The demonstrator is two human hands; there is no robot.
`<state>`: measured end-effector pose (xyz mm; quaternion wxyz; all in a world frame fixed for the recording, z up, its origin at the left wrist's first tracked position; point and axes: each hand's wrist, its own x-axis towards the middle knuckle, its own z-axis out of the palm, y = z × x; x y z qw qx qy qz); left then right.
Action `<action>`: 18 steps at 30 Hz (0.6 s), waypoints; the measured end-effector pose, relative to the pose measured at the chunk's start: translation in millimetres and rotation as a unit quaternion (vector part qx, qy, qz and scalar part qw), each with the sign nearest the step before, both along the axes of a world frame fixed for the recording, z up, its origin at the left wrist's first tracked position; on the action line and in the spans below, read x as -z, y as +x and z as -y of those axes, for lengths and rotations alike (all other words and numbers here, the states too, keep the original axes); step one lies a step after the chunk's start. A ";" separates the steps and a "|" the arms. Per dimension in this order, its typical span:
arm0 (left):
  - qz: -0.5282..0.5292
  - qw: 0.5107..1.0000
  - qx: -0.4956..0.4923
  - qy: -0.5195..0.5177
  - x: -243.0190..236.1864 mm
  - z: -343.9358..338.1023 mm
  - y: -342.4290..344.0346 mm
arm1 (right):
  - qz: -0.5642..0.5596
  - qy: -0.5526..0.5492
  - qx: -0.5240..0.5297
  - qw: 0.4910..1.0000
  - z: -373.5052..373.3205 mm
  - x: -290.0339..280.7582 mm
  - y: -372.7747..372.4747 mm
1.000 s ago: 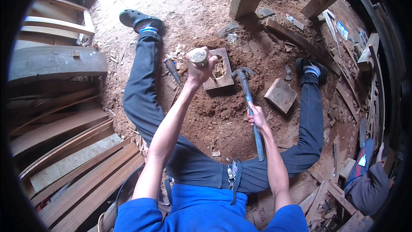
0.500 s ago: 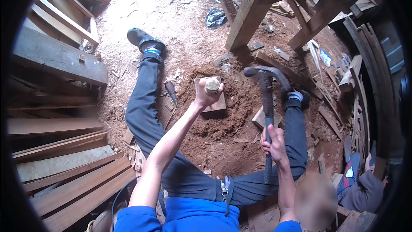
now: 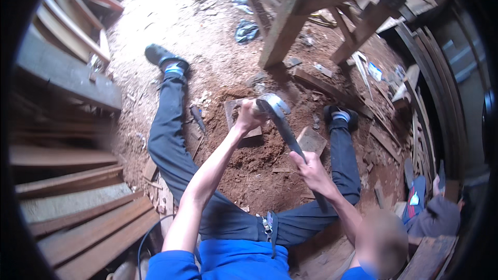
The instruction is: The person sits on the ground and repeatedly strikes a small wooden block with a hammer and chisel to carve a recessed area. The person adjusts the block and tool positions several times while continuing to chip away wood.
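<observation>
Claw hammer (image 3: 286, 130): right hand (image 3: 310, 169) closed round handle about mid-length, likely for control; head overlaps left hand (image 3: 249, 117), contact unclear. Left hand curled tight over wooden block (image 3: 231, 112), seemingly on upright tool; hammer head hides it. Block between spread legs (image 3: 167, 111), presumably for reach, in sawdust (image 3: 262, 158); its middle covered. Second block (image 3: 313, 140) beside hammer handle. Lower right: blurred patch (image 3: 384, 243), unreadable.

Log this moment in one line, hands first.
Left hand: closed over wooden block, grip partly hidden | right hand: gripping hammer | hammer head: beside left hand in view, contact unclear | second block: on ground
</observation>
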<state>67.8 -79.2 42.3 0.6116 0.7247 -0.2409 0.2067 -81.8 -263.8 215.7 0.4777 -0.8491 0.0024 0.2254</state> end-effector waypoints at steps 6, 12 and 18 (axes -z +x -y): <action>-0.038 0.999 -0.001 -0.029 17.4 3.0 0.4 | -0.103 0.182 0.063 0.976 3.4 -10.4 -12.2; -0.046 0.998 -0.038 -0.035 46.8 1.3 14.3 | -0.039 0.279 0.070 0.957 0.0 5.3 -26.1; -0.009 0.992 -0.121 -0.018 48.9 4.4 6.5 | -0.095 0.383 0.145 0.907 3.5 49.5 -59.5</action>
